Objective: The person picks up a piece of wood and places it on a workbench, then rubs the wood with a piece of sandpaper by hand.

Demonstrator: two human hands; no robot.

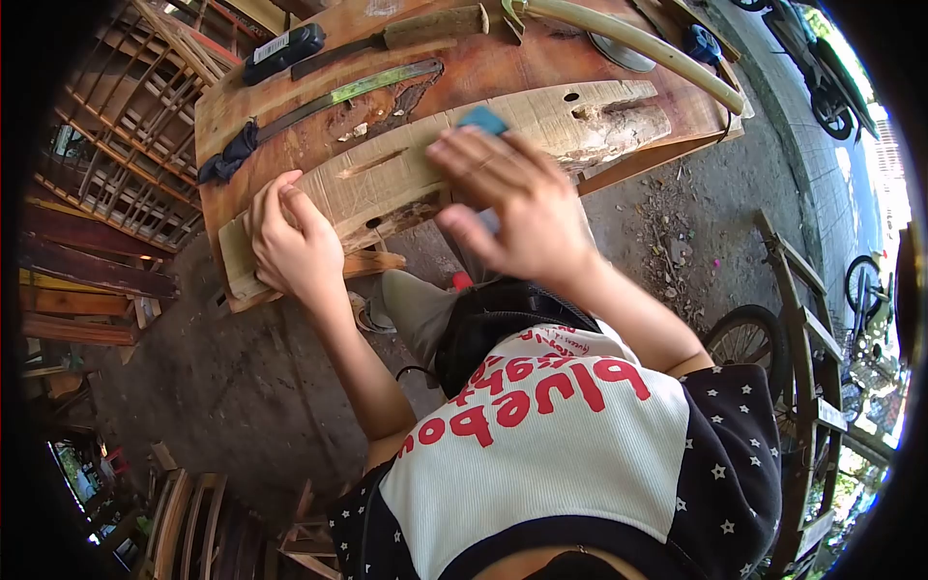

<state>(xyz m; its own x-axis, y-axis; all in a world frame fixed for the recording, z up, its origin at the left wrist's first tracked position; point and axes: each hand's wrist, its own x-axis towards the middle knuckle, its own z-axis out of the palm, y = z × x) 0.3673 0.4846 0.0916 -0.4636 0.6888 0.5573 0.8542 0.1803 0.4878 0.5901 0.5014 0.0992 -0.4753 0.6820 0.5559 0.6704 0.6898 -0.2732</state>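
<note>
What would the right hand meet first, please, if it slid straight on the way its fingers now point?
Probably the long blade: the right hand, pressing a blue block on the pale plank, points up-left past the plank's far edge. Depth is unclear.

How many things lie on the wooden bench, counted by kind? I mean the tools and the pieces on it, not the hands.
Long blades: 2 (green-marked blade, wooden-handled blade)
Black box-shaped tool: 1
Pale plank under both hands: 1
Blue block under the right hand: 1
Curved pale stick: 1
Total: 6
</note>
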